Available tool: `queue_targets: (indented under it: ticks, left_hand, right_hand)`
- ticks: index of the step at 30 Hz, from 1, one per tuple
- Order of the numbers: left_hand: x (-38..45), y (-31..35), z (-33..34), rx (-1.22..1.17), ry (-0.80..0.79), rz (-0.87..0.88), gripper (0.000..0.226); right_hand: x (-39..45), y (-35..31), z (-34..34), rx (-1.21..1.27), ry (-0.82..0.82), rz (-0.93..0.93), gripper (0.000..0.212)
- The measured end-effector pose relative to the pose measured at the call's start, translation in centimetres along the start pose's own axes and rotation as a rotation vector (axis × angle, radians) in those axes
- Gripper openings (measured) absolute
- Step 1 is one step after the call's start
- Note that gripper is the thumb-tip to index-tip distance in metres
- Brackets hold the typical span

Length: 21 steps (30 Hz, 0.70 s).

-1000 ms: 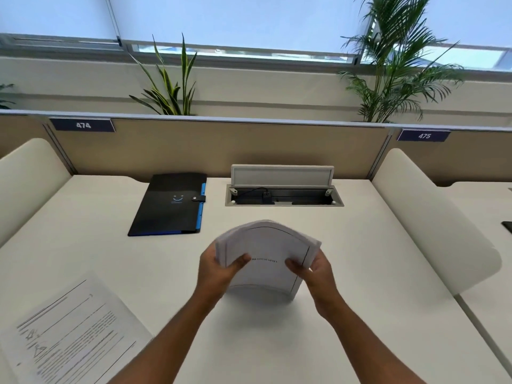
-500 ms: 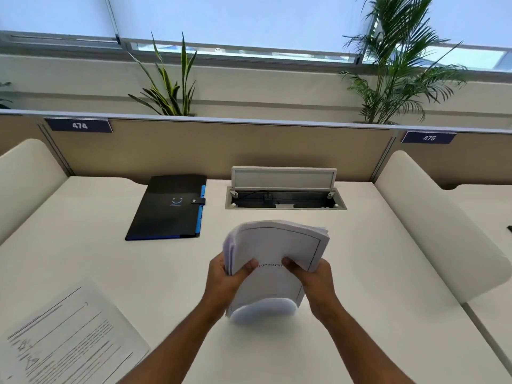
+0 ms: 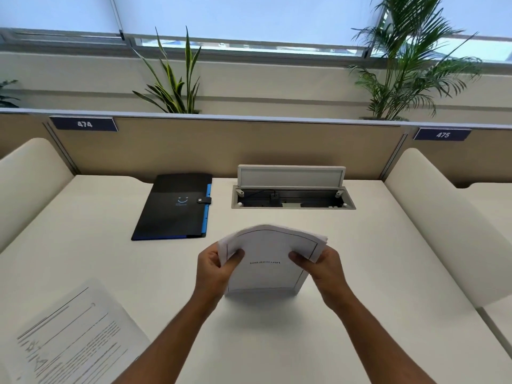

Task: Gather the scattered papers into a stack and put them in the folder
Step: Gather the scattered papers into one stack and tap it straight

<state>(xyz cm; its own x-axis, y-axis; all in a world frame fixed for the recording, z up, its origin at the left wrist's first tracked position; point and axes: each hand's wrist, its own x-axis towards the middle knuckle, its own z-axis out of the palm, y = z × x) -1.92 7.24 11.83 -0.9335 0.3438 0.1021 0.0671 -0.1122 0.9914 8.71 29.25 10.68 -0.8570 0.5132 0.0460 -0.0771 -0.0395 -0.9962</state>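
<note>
Hands, left (image 3: 214,268) and right (image 3: 322,268), pinch upright paper stack (image 3: 266,261) standing on desk (image 3: 360,259)

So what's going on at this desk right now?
A person is tidying papers. Both hands, left hand and right hand, hold a stack of papers upright, its bottom edge on the desk. The black folder lies shut farther back. One printed sheet lies loose at near left.

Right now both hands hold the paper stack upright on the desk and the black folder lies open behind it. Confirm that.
Not quite: the head view shows the black folder closed, its strap snapped. Both the left hand and right hand do hold the paper stack upright on the desk.
</note>
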Motion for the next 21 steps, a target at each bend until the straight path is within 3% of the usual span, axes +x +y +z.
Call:
queue_targets:
  ticks: [3, 5, 8, 13, 17, 19, 21]
  left_hand:
    - [-1.2, -1.0, 1.6, 0.086, -0.106, -0.06, 0.027]
    - [-1.0, -0.6, 2.1, 0.09, -0.052, -0.076, 0.025]
    - [0.3, -0.2, 0.6, 0.023, 0.031, -0.034, 0.017]
    - [-0.6, -1.4, 2.1, 0.046, -0.028, -0.186, 0.034]
    - [0.5, -0.9, 1.8, -0.017, 0.071, -0.095, 0.031]
    - [0.6, -1.0, 1.5, -0.011, 0.01, -0.072, 0.036]
    - [0.2, -1.2, 2.3, 0.031, -0.061, -0.157, 0.042]
  right_hand:
    - [-1.3, 1.7, 1.5, -0.092, -0.097, 0.063, 0.019]
    - [-1.7, 1.9, 2.2, -0.082, -0.037, 0.058, 0.015]
    - [-0.8, 0.7, 0.8, 0.067, 0.113, 0.046, 0.026]
    - [-0.7, 0.9, 2.0, 0.056, 0.043, 0.128, 0.037]
    - [0.5, -0.6, 1.4, 0.072, 0.118, 0.065, 0.034]
    - [0.6, -0.6, 1.0, 0.076, 0.096, 0.073, 0.038]
    - [0.1, 0.2, 1.7, 0.077, 0.027, 0.149, 0.038]
